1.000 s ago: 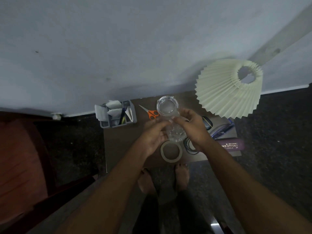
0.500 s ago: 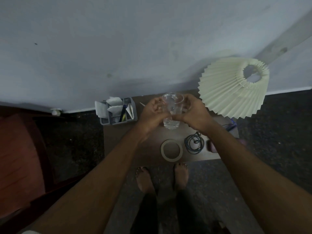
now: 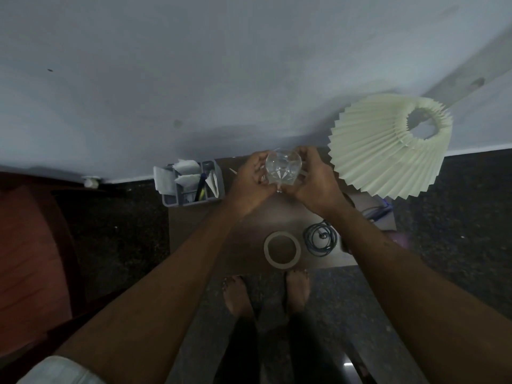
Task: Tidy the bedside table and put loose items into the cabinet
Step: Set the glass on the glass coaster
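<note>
Two hands share one load. At far left, the organizer [image 3: 191,182] sits on the desk [image 3: 199,234] corner. My left hand [image 3: 250,184] and right hand [image 3: 313,181] each grasp the clear jar [image 3: 282,169] above the desk's rear edge, steadying slippery glass. The tape roll [image 3: 282,249] and cable [image 3: 320,239] wait near the front edge; the lamp [image 3: 388,145] stands rightmost.

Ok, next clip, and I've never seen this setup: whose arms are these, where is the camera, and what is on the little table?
No machine here: a person wears a camera on the head, looking down. The left hand and right hand together hold a clear glass jar above a brown bedside table. On it lie a pale ring of tape, a coiled dark cable and a grey organiser tray with papers and pens. A cream pleated lampshade is at the right.
</note>
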